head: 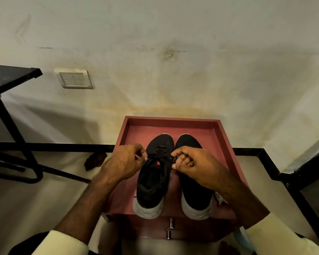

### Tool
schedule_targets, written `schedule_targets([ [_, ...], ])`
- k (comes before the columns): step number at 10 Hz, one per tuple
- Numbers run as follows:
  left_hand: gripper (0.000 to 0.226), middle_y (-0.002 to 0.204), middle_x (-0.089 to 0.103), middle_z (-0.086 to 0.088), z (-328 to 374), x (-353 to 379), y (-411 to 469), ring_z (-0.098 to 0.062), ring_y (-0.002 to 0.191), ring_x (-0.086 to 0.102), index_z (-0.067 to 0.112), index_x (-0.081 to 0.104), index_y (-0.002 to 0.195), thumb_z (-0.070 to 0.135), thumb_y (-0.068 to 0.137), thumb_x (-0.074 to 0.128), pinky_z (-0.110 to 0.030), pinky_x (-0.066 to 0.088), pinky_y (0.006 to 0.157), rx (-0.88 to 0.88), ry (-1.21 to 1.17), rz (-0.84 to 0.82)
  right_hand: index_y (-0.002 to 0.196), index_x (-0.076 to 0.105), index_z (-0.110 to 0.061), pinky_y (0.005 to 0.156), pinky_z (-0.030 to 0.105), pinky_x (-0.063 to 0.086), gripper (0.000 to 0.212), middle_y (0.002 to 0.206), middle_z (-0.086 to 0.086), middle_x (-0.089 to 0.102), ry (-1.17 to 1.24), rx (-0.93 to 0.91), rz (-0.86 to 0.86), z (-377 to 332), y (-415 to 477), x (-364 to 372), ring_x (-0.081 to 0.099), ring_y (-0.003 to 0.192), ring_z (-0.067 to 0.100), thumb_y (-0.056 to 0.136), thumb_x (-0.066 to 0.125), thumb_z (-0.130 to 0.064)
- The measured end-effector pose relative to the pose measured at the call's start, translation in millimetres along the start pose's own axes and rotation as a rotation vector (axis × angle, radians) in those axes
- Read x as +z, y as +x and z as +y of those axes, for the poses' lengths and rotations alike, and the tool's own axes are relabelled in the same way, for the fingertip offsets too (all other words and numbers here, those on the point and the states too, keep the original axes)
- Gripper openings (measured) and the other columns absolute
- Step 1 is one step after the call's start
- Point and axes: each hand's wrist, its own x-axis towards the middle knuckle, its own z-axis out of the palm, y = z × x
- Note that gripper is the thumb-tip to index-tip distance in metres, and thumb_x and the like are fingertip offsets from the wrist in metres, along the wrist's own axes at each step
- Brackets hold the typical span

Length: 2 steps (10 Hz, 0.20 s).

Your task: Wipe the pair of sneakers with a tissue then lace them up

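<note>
L hand [125, 162] pinches one end of the thin black lace [160, 151]; R hand [191, 166] has fingers curled, prob. pinching the other end, over the black mesh sneaker w/ grey foam sole [151, 186]. Lace looks soft and floppy, best held near its stiff tips; shoe prob. light, upper squashy. Shallow dark-red wooden tray [170, 120] holds both shoes, this one beside its matching twin sneaker [195, 192], toes twd the stained cream wall [173, 52].

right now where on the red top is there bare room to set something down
Bare: the strip between both toes and the far rim of the red top; a narrower strip between the left sneaker and the left rim, by its heel. Crowded: the middle, where left hand and right hand hold the laces.
</note>
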Motion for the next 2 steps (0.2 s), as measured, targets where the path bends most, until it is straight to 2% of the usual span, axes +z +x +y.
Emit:
schedule_targets([
  [1,0.038,0.146,0.058,0.003,10,11,-6,-0.015,0.134,0.055,0.027,0.057,0.138,0.037,0.102,0.059,-0.033,0.046,0.112,0.147,0.080,0.130,0.113,0.073,-0.028,0.078,0.020,0.054,0.019,0.097,-0.011,0.071,-0.107,-0.062,0.134,-4,-4,5,0.066,0.086,0.001,0.100,0.065,-0.038],
  [2,0.065,0.174,0.010,0.003,36,29,-16,-0.014,0.161,0.006,0.020,0.017,0.165,0.045,0.109,0.040,-0.034,0.010,0.128,0.318,0.200,0.422,0.139,0.059,-0.027,0.111,0.031,0.044,0.041,0.141,-0.007,0.061,-0.435,-0.120,0.392,-3,-3,20,0.055,0.132,0.012,0.108,0.041,-0.047],
])
